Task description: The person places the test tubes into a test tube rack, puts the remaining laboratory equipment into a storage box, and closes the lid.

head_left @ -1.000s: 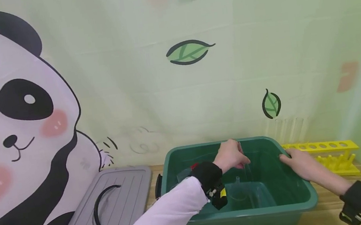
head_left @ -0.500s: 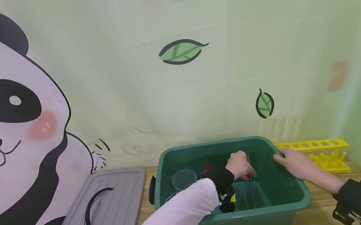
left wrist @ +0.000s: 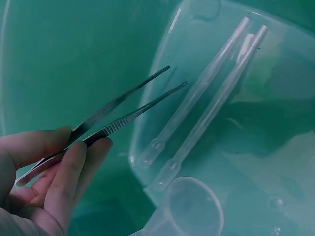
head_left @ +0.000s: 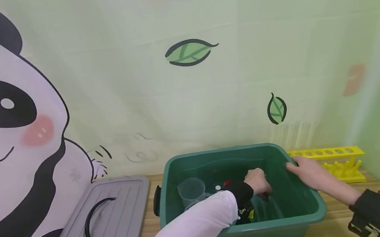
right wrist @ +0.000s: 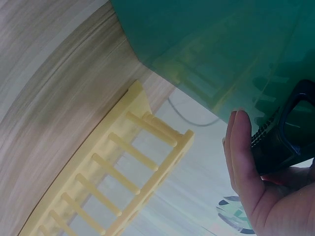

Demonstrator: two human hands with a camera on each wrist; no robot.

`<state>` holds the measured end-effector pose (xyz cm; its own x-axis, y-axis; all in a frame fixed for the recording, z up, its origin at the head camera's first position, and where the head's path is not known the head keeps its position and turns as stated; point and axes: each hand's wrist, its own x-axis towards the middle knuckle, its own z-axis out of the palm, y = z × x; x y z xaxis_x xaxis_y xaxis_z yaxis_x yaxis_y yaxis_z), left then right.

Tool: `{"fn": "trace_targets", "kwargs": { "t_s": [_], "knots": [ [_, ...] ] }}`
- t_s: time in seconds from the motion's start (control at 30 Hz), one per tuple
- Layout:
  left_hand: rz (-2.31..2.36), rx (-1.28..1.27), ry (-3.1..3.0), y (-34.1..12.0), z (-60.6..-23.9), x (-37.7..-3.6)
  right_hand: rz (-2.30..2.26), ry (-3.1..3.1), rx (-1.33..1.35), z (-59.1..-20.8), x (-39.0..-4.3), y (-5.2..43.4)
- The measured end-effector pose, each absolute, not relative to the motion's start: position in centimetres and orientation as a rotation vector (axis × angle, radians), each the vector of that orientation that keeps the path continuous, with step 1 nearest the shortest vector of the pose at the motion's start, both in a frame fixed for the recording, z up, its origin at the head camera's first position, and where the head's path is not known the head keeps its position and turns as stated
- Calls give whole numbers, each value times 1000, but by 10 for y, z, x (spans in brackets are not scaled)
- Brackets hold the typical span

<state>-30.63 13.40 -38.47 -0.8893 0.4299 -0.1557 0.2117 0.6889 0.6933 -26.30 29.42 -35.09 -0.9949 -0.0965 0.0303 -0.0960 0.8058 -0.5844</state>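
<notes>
Tweezers [left wrist: 118, 118] are pinched between thumb and fingers [left wrist: 74, 167] of the left hand [head_left: 258, 183], low inside the green bin [head_left: 308, 214]; the tips stand slightly apart, above a clear lid carrying two pipettes [left wrist: 206, 98]. A clear cup [head_left: 192, 191] sits in the bin's left part. The right hand [head_left: 307, 173] rests on the bin's right rim, fingers nearly straight against the black handle [right wrist: 283, 140]. A yellow rack [head_left: 337, 159] stands on the counter [head_left: 335, 227] just beside the bin; a grey lid [head_left: 107, 223] lies to the left.

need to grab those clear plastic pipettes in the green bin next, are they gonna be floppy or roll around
Probably light and somewhat bendy: the two pipettes look like thin translucent plastic with long narrow stems. They may roll or slide, since they are round and lie loose on a smooth clear tray. The tweezers that the left hand pinches could squash a soft stem, so a gentle grip seems wise.
</notes>
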Motion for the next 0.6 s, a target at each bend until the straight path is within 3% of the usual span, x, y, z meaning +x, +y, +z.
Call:
{"fn": "trace_targets", "kwargs": {
  "t_s": [0.6],
  "knots": [
    [879,539,2712,135,-398,-311,-986,2962,-152,-347,-265,292]
  ]
}}
